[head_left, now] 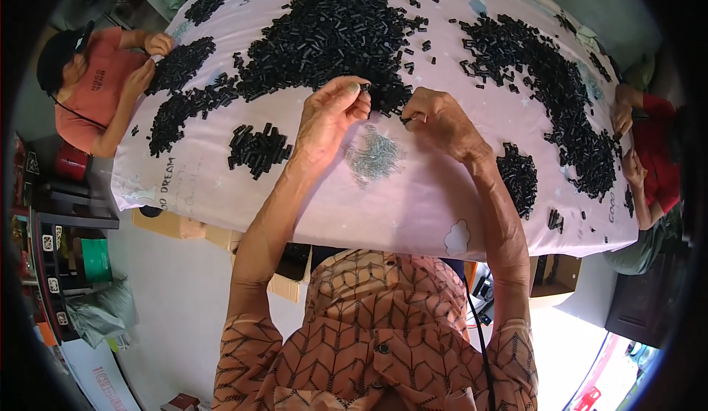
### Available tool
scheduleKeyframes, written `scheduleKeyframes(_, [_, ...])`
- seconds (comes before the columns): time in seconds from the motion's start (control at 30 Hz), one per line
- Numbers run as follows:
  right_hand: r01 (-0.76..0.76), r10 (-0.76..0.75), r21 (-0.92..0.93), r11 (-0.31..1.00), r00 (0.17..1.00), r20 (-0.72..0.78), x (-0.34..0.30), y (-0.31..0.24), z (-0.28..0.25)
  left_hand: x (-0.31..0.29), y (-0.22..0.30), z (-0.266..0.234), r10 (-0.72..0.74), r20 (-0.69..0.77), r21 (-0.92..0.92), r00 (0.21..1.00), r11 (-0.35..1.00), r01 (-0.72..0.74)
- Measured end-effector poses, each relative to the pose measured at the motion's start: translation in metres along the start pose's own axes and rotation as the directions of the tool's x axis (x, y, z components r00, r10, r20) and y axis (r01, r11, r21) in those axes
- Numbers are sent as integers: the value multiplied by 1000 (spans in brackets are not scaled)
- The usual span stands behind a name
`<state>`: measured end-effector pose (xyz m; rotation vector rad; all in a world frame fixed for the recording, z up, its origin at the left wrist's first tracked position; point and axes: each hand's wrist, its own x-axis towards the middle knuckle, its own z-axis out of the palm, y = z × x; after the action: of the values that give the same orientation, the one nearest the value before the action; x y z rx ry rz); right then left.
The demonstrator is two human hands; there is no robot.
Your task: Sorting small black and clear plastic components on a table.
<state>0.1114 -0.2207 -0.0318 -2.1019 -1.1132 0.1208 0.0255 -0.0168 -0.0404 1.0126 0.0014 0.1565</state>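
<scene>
My left hand (330, 121) is closed in a pinch on a small black cylindrical piece (365, 88), held just over the near edge of the big black heap (332, 35). To its right, my right hand (448, 125) is closed too, thumb against curled fingers; a dark bit shows at its fingertips, too small to name. Below and between both hands lies a loose pile of thin silvery pins (374, 153) on the pink cloth (354, 216). A smaller group of black cylindrical pieces (258, 150) lies left of my left forearm, and another pile (517, 179) sits beyond my right forearm.
One person in an orange shirt (103, 79) works at the left edge beside black piles. Another in a red sleeve (658, 153) handles pieces at the right edge, by a long black heap (560, 101). Cardboard boxes (173, 225) stand under the table's near edge.
</scene>
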Motion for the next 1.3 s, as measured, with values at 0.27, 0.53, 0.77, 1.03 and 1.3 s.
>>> scheduleKeyframes(0.27, [17, 13, -436, 900, 998, 66, -2, -5, 12, -1, 2, 2, -63, 19, -35, 998, 997, 64])
scheduleKeyframes(0.53, [-32, 69, -468, 883, 996, 62, -16, -16, 12, 0, 3, 4, -124, 57, -58, 991, 990, 128])
scheduleKeyframes(0.77, [18, 5, -296, 955, 997, 77, -9, -22, 0, -5, 7, 2, -105, 16, -70, 994, 992, 105])
scheduleKeyframes(1.03, [63, 155, 769, 636, 966, -208, -13, -45, -10, -5, 10, 17, -67, 92, 94, 994, 994, 58])
scheduleKeyframes(1.3, [143, 115, 709, 690, 946, -302, -15, -43, -2, -8, 14, 30, -15, 142, 200, 990, 980, -14])
